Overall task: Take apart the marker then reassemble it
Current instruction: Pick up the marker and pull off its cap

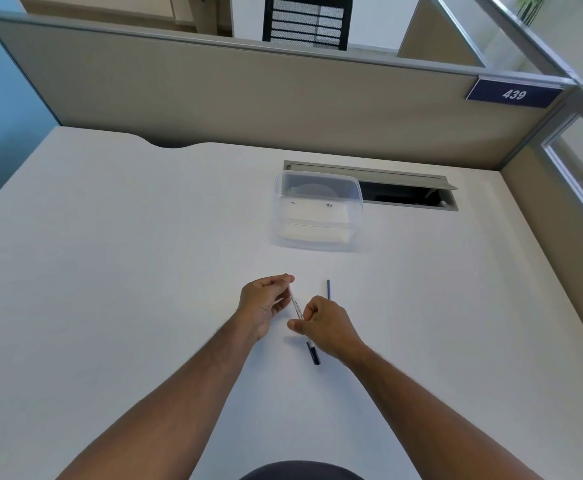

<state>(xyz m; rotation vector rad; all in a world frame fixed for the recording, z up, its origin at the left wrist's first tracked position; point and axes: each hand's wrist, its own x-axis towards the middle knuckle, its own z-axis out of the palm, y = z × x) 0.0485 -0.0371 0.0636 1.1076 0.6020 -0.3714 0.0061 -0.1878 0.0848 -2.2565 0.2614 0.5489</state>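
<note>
The white marker barrel [295, 304] is held between both hands just above the desk. My left hand [262, 303] pinches its far end with thumb and fingers. My right hand [321, 323] is closed around its near end, hiding that end. A dark blue cap [313, 353] lies on the desk right below my right hand. A thin dark blue ink core [328, 289] lies on the desk just beyond my right hand, its near end hidden behind the knuckles.
A clear plastic container [318, 211] stands upside down on the white desk [127, 254] beyond the hands. Behind it is an open cable slot [408, 195]. Beige partition walls [248, 95] close the desk's back and right sides.
</note>
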